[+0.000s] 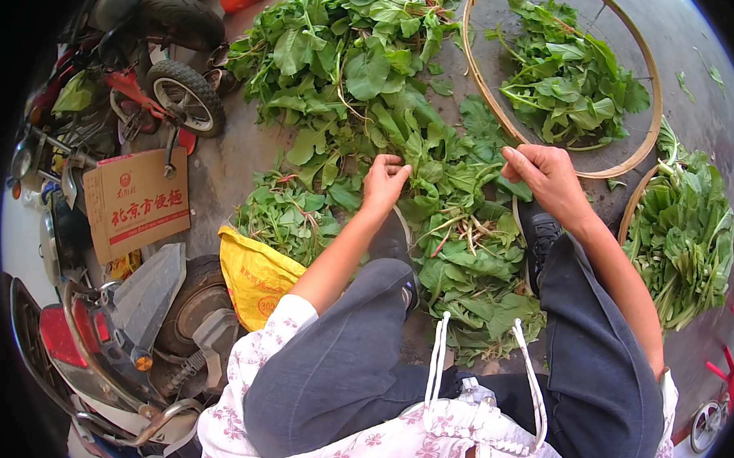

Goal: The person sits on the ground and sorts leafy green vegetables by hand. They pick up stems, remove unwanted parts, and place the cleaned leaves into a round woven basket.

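Note:
My left hand (385, 181) is at the middle of a loose heap of leafy greens (435, 166), fingers curled; whatever they hold is hidden. My right hand (537, 175) is pinched near the rim of a round wooden-rimmed sieve (648, 139), over some leaves; I cannot make out what is between its fingertips. The sieve holds a bunch of greens (578, 83). A big pile of greens (334, 47) lies beyond my hands, a smaller pile (286, 209) left of my left hand, and stalky greens (678, 234) on the right.
Children's bikes (184, 94), a scooter (133, 325) and a cardboard box (135, 202) crowd the left side. A yellow sack (250, 277) lies beside my left leg. A pink wheeled object (733, 376) is at the far right. My shoes (539, 236) are among the leaves on the concrete floor (702, 47).

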A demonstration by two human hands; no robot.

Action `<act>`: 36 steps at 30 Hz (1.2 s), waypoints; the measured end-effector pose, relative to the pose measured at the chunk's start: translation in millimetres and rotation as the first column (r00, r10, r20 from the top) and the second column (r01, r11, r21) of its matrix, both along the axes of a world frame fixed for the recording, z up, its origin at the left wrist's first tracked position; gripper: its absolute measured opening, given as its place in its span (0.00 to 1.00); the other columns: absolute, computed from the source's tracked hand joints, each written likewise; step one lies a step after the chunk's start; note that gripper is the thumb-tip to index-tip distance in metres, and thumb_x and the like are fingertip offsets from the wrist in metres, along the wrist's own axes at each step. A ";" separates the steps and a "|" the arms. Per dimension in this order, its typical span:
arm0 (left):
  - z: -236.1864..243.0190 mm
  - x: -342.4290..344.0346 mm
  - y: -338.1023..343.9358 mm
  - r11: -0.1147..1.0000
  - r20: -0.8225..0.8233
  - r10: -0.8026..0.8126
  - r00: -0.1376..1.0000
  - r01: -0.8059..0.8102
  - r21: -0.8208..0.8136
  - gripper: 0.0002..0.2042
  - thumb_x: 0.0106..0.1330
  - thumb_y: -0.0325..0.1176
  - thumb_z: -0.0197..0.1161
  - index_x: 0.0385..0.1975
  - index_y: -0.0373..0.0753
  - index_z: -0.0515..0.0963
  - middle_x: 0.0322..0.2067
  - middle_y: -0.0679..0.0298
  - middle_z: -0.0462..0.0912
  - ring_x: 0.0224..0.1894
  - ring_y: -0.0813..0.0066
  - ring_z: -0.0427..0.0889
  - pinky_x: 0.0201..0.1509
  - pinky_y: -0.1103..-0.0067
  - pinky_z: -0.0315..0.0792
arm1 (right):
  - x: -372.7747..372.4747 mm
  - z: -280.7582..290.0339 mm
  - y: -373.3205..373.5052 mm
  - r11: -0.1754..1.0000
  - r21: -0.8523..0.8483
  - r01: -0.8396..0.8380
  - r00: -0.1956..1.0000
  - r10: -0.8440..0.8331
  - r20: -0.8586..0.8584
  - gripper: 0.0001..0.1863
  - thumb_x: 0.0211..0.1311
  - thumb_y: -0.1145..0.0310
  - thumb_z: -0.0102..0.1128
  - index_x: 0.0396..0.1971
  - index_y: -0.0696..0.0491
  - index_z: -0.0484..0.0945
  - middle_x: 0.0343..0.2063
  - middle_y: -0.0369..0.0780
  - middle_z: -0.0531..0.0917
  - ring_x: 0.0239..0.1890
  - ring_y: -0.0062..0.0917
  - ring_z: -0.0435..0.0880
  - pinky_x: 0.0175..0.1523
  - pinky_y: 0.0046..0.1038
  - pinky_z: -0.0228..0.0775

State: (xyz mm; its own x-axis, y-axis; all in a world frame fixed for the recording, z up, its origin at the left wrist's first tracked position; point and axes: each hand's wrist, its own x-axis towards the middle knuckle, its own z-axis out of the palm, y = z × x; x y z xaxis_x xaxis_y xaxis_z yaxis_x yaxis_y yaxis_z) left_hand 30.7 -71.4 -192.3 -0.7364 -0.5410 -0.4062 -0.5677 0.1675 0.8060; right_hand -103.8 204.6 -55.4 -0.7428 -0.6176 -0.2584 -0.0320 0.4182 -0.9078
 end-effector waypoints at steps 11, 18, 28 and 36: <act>92.3 -7.7 1.4 0.716 -0.118 0.010 0.993 0.075 0.694 0.07 0.62 0.28 0.67 0.36 0.40 0.76 0.32 0.72 0.79 0.35 0.86 0.75 0.40 0.85 0.70 | 9.1 20.0 -6.2 0.990 -0.110 0.084 0.995 -0.079 0.054 0.10 0.63 0.75 0.59 0.43 0.59 0.79 0.26 0.37 0.83 0.24 0.16 0.80 0.30 0.21 0.72; 115.2 -16.0 -3.7 0.786 -0.096 -0.031 0.995 0.083 0.612 0.11 0.61 0.28 0.69 0.41 0.40 0.77 0.32 0.72 0.79 0.33 0.87 0.76 0.34 0.86 0.68 | 9.5 24.9 -12.1 0.998 -0.032 -0.052 0.997 0.054 0.058 0.09 0.63 0.74 0.59 0.42 0.60 0.80 0.26 0.34 0.82 0.25 0.12 0.78 0.31 0.19 0.72; 148.8 -30.0 14.3 0.770 -0.340 0.135 0.930 0.117 0.627 0.12 0.63 0.28 0.67 0.45 0.42 0.77 0.36 0.72 0.82 0.36 0.86 0.78 0.37 0.86 0.71 | 17.2 36.4 -21.1 0.992 -0.098 -0.085 0.994 0.092 0.066 0.12 0.61 0.68 0.64 0.40 0.59 0.80 0.23 0.33 0.79 0.22 0.13 0.74 0.28 0.20 0.67; 184.1 -40.9 37.2 0.734 -0.335 0.018 0.942 0.216 0.644 0.10 0.65 0.29 0.65 0.44 0.42 0.75 0.36 0.71 0.82 0.35 0.87 0.79 0.32 0.88 0.72 | 31.0 54.3 -34.5 0.967 -0.197 -0.163 0.978 0.184 0.094 0.35 0.51 0.69 0.72 0.60 0.53 0.67 0.38 0.41 0.81 0.25 0.18 0.78 0.32 0.23 0.72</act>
State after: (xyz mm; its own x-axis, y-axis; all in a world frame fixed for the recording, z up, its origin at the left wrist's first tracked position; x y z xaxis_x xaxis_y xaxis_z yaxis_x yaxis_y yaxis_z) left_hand -10.3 -34.3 -8.3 -0.9149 -0.1346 -0.3807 -0.2909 -0.4341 0.8526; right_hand -72.8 170.0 -1.1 -0.5933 -0.7797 -0.2001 0.0155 0.2375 -0.9713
